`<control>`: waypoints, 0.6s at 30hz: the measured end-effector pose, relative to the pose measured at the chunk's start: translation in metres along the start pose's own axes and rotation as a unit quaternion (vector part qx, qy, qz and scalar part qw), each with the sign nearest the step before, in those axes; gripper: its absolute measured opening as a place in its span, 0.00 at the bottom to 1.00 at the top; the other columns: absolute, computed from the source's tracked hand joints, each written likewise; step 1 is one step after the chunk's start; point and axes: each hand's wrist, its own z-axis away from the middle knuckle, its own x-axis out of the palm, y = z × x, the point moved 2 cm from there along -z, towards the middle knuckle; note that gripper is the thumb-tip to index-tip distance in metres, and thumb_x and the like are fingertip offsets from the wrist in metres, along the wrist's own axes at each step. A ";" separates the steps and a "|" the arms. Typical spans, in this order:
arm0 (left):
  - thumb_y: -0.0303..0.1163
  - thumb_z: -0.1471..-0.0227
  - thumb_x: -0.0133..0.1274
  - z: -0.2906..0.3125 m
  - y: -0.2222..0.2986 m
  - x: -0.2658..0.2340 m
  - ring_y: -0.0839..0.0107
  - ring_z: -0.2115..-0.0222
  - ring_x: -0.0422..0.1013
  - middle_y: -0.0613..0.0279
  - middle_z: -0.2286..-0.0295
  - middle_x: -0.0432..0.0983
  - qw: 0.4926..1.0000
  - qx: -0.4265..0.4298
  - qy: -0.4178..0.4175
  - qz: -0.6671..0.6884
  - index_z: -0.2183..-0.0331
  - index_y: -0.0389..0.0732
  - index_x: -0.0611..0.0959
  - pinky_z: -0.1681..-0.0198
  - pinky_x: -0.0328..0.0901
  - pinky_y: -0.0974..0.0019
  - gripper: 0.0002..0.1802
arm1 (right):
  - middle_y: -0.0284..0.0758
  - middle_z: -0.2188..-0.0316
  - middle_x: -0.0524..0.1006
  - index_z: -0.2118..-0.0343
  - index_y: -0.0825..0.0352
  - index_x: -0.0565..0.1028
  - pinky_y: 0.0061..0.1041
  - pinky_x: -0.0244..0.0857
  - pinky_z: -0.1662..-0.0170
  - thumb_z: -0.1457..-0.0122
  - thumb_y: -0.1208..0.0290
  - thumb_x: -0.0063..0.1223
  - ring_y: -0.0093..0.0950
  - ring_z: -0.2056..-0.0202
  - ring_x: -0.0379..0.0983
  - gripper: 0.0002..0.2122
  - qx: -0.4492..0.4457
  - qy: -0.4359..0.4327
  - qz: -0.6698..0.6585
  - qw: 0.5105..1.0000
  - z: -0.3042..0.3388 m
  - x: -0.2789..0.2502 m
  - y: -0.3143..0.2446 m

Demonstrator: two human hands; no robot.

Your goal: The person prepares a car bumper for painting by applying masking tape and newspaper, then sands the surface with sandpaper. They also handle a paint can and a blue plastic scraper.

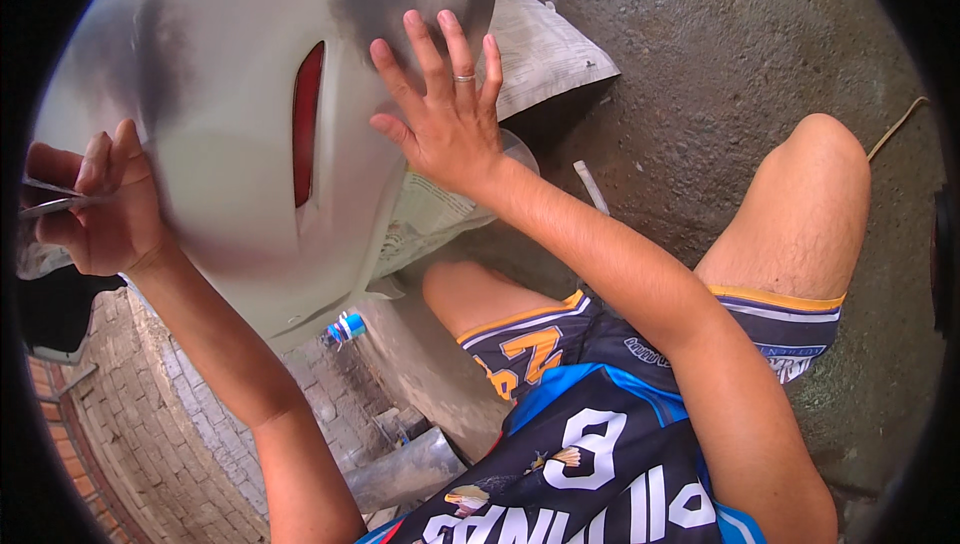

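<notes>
A large pale grey-white car bumper [235, 179] with dark, smoky patches fills the upper left. A narrow red reflector [308, 124] is set into it. My right hand [445, 114] lies over the bumper's right part with fingers spread, palm toward its surface and a ring on one finger. At the far left, my left hand [115, 199] is beside the bumper, its fingers closed around a thin, flat, metallic-looking tool [55, 206]. The tool shows nearly edge-on close to the picture's rim, so its exact kind cannot be made out.
Newspaper sheets [550, 49] stick out behind and below the bumper. A small white strip [591, 187] lies on the wet, rough concrete floor [720, 64]. Below the bumper are a blue-labelled bottle [346, 328], a grey pipe [410, 469] and grey paving bricks [215, 394]. My bent knees flank the work.
</notes>
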 end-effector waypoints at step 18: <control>0.33 0.52 0.68 0.010 0.011 -0.013 0.74 0.66 0.67 0.77 0.56 0.82 0.998 -0.014 0.045 0.027 0.61 0.58 0.87 0.36 0.44 0.48 0.14 | 0.55 0.32 0.43 0.33 0.74 0.46 0.63 0.30 0.35 0.38 0.38 0.46 0.53 0.31 0.35 0.46 0.206 0.097 -0.096 0.969 -0.043 0.017 0.009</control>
